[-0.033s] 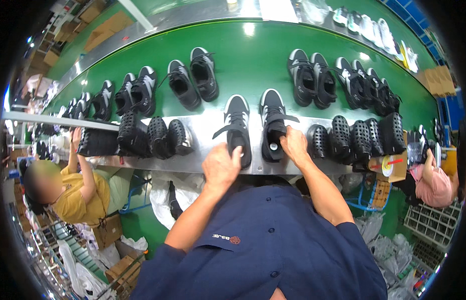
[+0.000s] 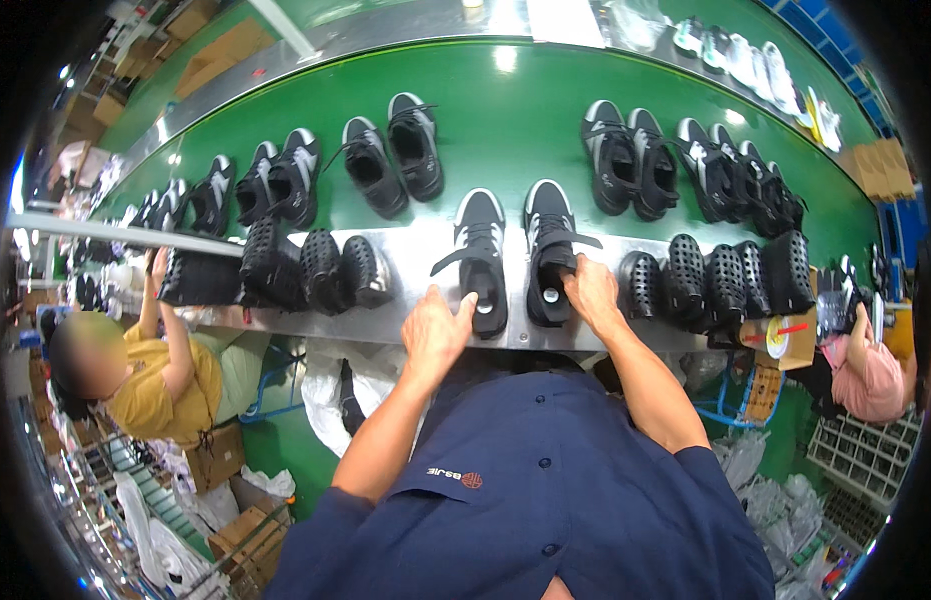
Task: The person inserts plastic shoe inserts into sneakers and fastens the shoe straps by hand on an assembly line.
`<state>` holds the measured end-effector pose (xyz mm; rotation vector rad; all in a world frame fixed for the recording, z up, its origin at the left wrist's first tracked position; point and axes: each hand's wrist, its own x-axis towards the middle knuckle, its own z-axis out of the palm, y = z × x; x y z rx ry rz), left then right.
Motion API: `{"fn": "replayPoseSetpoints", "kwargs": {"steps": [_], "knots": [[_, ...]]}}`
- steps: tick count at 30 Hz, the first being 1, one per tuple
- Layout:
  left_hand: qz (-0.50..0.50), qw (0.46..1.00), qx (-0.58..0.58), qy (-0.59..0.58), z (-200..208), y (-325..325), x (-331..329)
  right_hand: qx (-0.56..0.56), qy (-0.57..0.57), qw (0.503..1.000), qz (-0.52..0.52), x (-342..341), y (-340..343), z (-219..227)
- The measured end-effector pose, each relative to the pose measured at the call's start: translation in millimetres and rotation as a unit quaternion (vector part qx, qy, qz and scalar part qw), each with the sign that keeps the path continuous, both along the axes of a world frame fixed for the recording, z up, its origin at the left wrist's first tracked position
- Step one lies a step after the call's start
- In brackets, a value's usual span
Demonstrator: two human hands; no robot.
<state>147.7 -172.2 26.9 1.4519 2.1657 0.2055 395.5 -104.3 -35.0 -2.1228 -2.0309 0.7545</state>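
Two black sneakers with grey toe edging stand side by side before me, toes pointing away, each with a loose strap across the top. Beside the heel of the left sneaker (image 2: 477, 225) is my left hand (image 2: 435, 328), its thumb raised at the heel edge and apart from the index finger. My right hand (image 2: 592, 292) pinches the right side of the collar on the right sneaker (image 2: 550, 225). A small pale round spot shows inside each shoe near the heel. The fingertips of my right hand are partly hidden at the collar.
Similar sneakers (image 2: 415, 150) line the green conveyor belt (image 2: 515, 120) on both sides. Black hole-dotted rounded pieces (image 2: 682, 268) stand along the metal ledge (image 2: 415, 250). A person in yellow (image 2: 170, 390) works at left, another in pink (image 2: 870, 370) at right.
My left hand has drawn slightly back from the left sneaker's opening, with thumb and index finger spreading apart. My right hand stays at the right sneaker's collar. The view has shifted slightly.
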Motion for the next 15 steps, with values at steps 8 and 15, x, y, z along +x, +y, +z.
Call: {"fn": "replayPoseSetpoints", "kwargs": {"steps": [8,15], "knots": [[-0.04,0.959,0.02,-0.278,-91,25,0,-0.1,-0.022,0.994,0.02,-7,-9,16],[0.068,0.897,0.436,0.013,79,-33,-167,-0.208,0.209,0.954,-0.047,-4,-67,121]]}}
